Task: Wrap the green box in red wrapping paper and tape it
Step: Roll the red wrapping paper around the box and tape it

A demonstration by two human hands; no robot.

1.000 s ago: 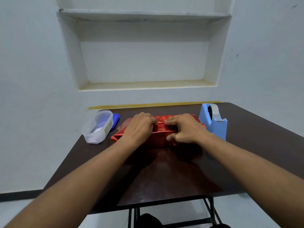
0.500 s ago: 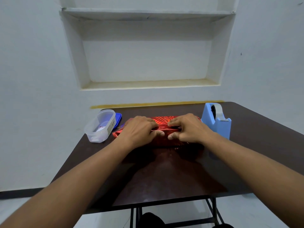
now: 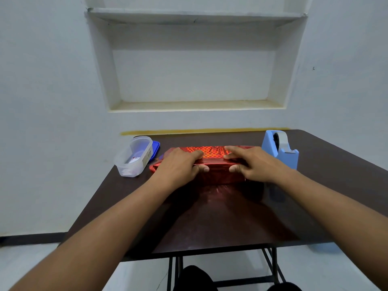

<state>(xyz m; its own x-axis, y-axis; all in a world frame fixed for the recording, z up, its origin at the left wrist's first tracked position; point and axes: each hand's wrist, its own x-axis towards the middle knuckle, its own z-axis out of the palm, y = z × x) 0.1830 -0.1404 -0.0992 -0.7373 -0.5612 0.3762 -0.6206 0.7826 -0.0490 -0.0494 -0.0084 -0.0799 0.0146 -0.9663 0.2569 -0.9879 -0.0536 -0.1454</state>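
Observation:
The box lies mid-table, fully covered by shiny red wrapping paper [image 3: 212,153]; no green shows. My left hand [image 3: 178,164] lies over its left half, fingers on top and thumb against the near side, pinching the paper fold. My right hand [image 3: 254,163] mirrors it on the right half, fingers on top and thumb on the front face. A gap of bare red paper shows between the two hands. The paper's left end sticks out past my left hand. A blue tape dispenser [image 3: 281,149] stands just right of the box.
A clear plastic container [image 3: 134,156] leans against a blue lid [image 3: 155,150] at the table's left. The dark table [image 3: 220,217] reflects the red paper in front of the box. A white wall niche sits behind. Dark shoes show beneath the table.
Both hands have slid apart along the top of the box, left hand leftward and right hand rightward, exposing more red paper between them.

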